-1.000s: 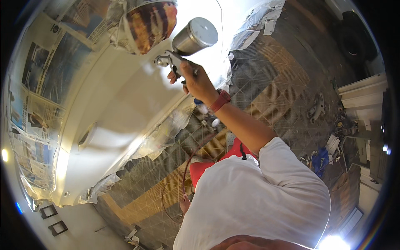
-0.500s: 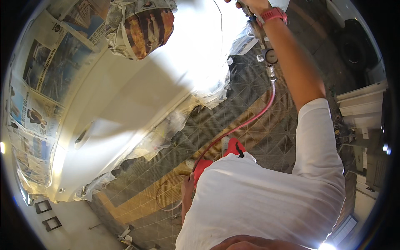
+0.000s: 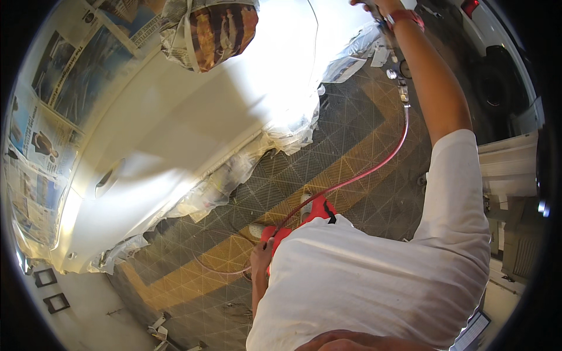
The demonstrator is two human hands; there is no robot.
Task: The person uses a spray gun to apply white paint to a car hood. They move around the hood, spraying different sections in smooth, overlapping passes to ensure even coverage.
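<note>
We have paper (image 3: 67,73) masking the car (image 3: 170,111), left hand (image 3: 261,255) curled round hose (image 3: 380,167), right hand (image 3: 389,7) gripping gun (image 3: 386,34); what's left, we cannot tell

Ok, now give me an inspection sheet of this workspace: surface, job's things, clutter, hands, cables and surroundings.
Surface: glossy white curved vehicle panel, brightly lit; crumpled translucent plastic sheeting along its floor-side edge.
Job's things: dark metal handheld tool, mostly cut off above; silver metal fitting with a round gauge below it.
Clutter: small pale pieces at lower left, kind unclear.
Hands: left hand closed on a red translucent hose; right hand around the tool, partly out of view.
Cables: the hose curves from the fitting to the left hand.
Surroundings: grey-and-yellow ridged tile floor; printed newspaper sheets at left; rounded newspaper-wrapped bundle at top.
</note>
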